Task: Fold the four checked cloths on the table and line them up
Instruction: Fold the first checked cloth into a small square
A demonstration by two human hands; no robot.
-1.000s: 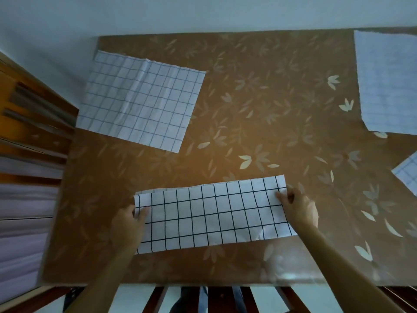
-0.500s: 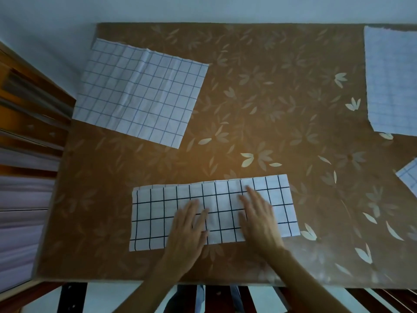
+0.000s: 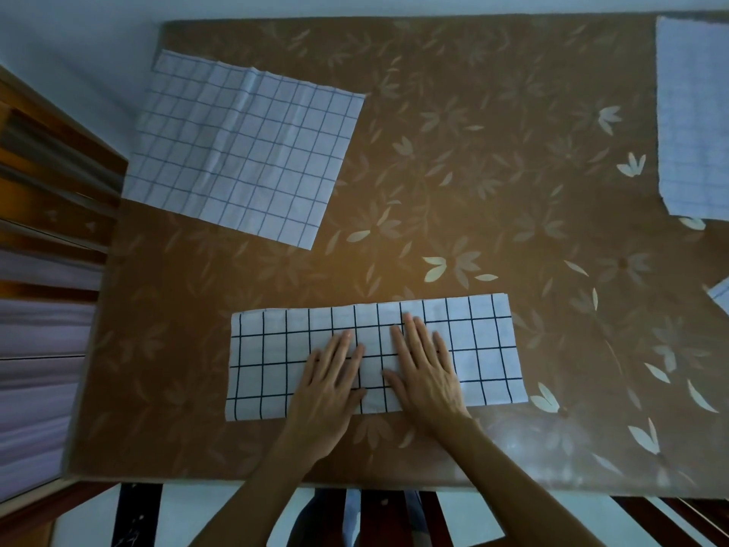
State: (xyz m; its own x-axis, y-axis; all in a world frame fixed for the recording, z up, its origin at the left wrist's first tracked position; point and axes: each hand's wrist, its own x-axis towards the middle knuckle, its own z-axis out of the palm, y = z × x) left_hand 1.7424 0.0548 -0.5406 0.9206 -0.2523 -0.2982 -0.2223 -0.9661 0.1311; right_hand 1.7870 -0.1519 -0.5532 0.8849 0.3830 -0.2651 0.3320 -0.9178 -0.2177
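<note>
A white cloth with a black grid [image 3: 485, 349] lies folded into a long strip near the table's front edge. My left hand [image 3: 331, 384] and my right hand [image 3: 426, 369] press flat on its middle, side by side, fingers straight. A second checked cloth [image 3: 244, 152], with a thin blue grid, lies spread open at the back left. A third, finely checked cloth [image 3: 694, 116] lies at the back right, cut off by the frame. Only a corner of a fourth cloth [image 3: 720, 296] shows at the right edge.
The table wears a brown cover with a pale flower print [image 3: 493, 171]. A wooden bench or shelf [image 3: 51, 215] stands along the left side. Dark wooden slats [image 3: 394, 519] show below the table's front edge.
My hands left the strip's two ends and came to its middle, where they now press flat close together. The strip lies flatter than before.
</note>
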